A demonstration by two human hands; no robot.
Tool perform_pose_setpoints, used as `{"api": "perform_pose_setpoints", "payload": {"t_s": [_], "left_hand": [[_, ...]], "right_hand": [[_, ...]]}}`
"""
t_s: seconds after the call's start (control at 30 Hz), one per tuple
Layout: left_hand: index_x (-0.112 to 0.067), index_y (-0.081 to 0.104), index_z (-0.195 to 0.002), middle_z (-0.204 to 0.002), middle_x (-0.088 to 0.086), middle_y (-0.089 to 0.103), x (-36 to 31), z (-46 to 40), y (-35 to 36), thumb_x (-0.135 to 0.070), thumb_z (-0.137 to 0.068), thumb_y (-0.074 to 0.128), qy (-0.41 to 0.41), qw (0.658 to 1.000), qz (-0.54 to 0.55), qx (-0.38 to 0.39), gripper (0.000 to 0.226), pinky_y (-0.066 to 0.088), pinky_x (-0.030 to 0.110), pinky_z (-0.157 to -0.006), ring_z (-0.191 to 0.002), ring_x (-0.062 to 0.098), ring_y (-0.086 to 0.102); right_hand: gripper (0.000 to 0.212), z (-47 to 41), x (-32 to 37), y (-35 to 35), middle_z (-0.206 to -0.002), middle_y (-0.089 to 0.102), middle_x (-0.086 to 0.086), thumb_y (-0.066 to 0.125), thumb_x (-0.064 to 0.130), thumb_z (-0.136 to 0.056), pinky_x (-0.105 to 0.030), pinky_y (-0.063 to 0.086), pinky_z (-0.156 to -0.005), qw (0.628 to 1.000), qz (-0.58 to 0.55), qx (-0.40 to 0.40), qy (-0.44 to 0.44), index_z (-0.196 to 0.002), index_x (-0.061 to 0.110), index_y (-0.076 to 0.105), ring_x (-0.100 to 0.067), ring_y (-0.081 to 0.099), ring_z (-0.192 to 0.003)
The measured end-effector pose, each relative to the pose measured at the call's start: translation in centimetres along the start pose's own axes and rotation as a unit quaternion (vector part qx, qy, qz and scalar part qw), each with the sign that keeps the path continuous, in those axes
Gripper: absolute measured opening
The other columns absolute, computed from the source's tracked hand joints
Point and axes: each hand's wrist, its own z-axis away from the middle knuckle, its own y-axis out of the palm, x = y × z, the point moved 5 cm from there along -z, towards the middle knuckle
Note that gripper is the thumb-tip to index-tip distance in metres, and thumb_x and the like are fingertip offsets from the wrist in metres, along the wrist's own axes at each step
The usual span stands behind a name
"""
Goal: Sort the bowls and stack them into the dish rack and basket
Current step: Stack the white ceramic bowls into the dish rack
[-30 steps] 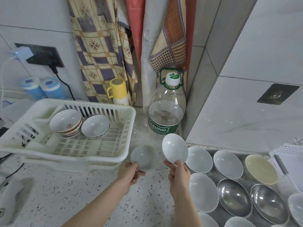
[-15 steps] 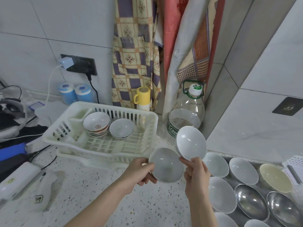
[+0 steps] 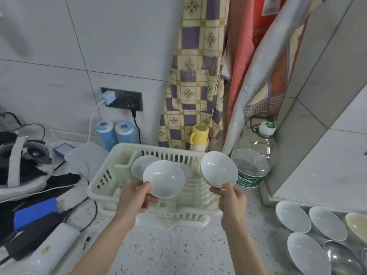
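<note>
Bowls filled both your hands over the white dish rack (image 3: pixel 103 185). Your left hand (image 3: pixel 135 199) pinched a white bowl (image 3: pixel 163 178) by its near rim, thumb on the inside and the other fingers curled beneath, so the bowl tilted with its hollow facing you. It hung above the rack's middle and covered much of the two bowls already sitting inside: one bowl in the rack (image 3: pixel 139 167) showed at the left behind it, and only a sliver of a second racked bowl (image 3: pixel 186 171) showed at its right edge.

Your right hand (image 3: pixel 232 201) gripped another white bowl (image 3: pixel 219 169) at its lower rim, thumb pressed on the inner face, fingers behind. That bowl stood steeply tilted above the rack's right end, just in front of a clear water bottle (image 3: pixel 254 161) and a yellow mug (image 3: pixel 199 135).

On the right, by the tiled wall, you had more white bowls (image 3: pixel 293 216) lying in rows, touching or nearly so, with a cream bowl (image 3: pixel 357 225) and a steel bowl (image 3: pixel 341 259) among them.
</note>
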Motion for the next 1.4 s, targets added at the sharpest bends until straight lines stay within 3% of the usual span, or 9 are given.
{"api": "perform_pose_setpoints", "payload": {"t_s": [0.17,0.3,0.43,0.6,0.73,0.97,1.2,1.4], "left_hand": [[-0.011,0.065,-0.099,-0.067,0.02,0.073,0.3,-2.9,-3.9,-0.009,-0.085,0.05,0.004,1.0,0.016,-0.027,0.021,0.028,0.018,-0.032,-0.033,0.009,0.037],[-0.004,0.062,-0.099,-0.069,0.02,0.073,1.0,-4.9,-5.8,-0.008,-0.086,0.049,0.015,0.999,0.032,-0.042,0.019,0.028,0.019,-0.033,-0.033,0.008,0.035],[-0.011,0.061,-0.097,-0.065,0.014,0.073,1.3,-7.0,-6.5,-0.01,-0.086,0.05,0.033,0.996,0.047,-0.064,0.016,0.032,0.019,-0.034,-0.034,0.006,0.039],[-0.013,0.06,-0.103,-0.067,0.01,0.075,1.0,-9.3,-5.8,-0.014,-0.086,0.05,0.061,0.995,0.057,-0.052,0.02,0.035,0.018,-0.034,-0.037,0.007,0.043],[-0.007,0.058,-0.11,-0.07,0.013,0.075,1.1,-10.8,-5.3,-0.014,-0.087,0.051,0.051,0.994,0.092,-0.039,0.025,0.034,0.017,-0.034,-0.038,0.005,0.042],[-0.002,0.063,-0.103,-0.073,0.018,0.074,1.7,-11.8,-5.3,-0.014,-0.085,0.053,0.039,0.989,0.141,-0.004,0.024,0.031,0.019,-0.035,-0.039,0.01,0.04],[-0.004,0.063,-0.101,-0.073,0.017,0.075,2.1,-11.8,-5.2,-0.02,-0.079,0.056,0.026,0.987,0.157,-0.002,0.028,0.031,0.02,-0.035,-0.038,0.01,0.04],[-0.006,0.063,-0.101,-0.074,0.015,0.076,2.3,-12.1,-5.3,-0.019,-0.081,0.055,0.015,0.986,0.166,-0.006,0.025,0.031,0.02,-0.035,-0.039,0.01,0.039]], "right_hand": [[0.019,-1.1,-1.7,4.3,-0.066,0.074,-0.001,0.047,0.022,-0.09,-0.03,0.038,-0.058,0.994,0.097,-0.017,-0.044,-0.089,0.018,0.066,-0.01,0.052,-0.061],[0.02,-1.7,-3.3,7.6,-0.069,0.073,0.003,0.044,0.022,-0.092,-0.029,0.039,-0.059,0.985,0.154,-0.008,-0.075,-0.089,0.019,0.064,-0.011,0.061,-0.078],[0.02,-2.7,-4.4,9.8,-0.069,0.072,0.004,0.043,0.023,-0.092,-0.03,0.039,-0.058,0.979,0.19,0.006,-0.072,-0.089,0.018,0.063,-0.012,0.059,-0.076],[0.023,-4.2,-5.0,11.5,-0.072,0.072,0.001,0.045,0.021,-0.093,-0.025,0.039,-0.055,0.971,0.227,0.003,-0.08,-0.107,0.014,0.061,-0.004,0.061,-0.072],[0.024,-4.8,-5.5,11.9,-0.07,0.071,0.003,0.046,0.02,-0.093,-0.024,0.039,-0.056,0.964,0.249,-0.016,-0.095,-0.11,0.013,0.061,-0.003,0.06,-0.075],[0.021,-5.3,-5.9,11.9,-0.064,0.071,0.005,0.045,0.02,-0.091,-0.025,0.041,-0.055,0.957,0.264,-0.026,-0.114,-0.105,0.019,0.061,-0.002,0.064,-0.072],[0.026,-5.4,-6.4,12.1,-0.065,0.07,0.002,0.044,0.02,-0.092,-0.022,0.039,-0.052,0.942,0.315,-0.026,-0.111,-0.115,0.016,0.057,-0.001,0.061,-0.068],[0.037,-5.5,-6.7,12.2,-0.073,0.072,-0.001,0.043,0.021,-0.093,-0.027,0.042,-0.056,0.932,0.347,-0.016,-0.101,-0.129,0.013,0.05,-0.004,0.061,-0.068]]}}
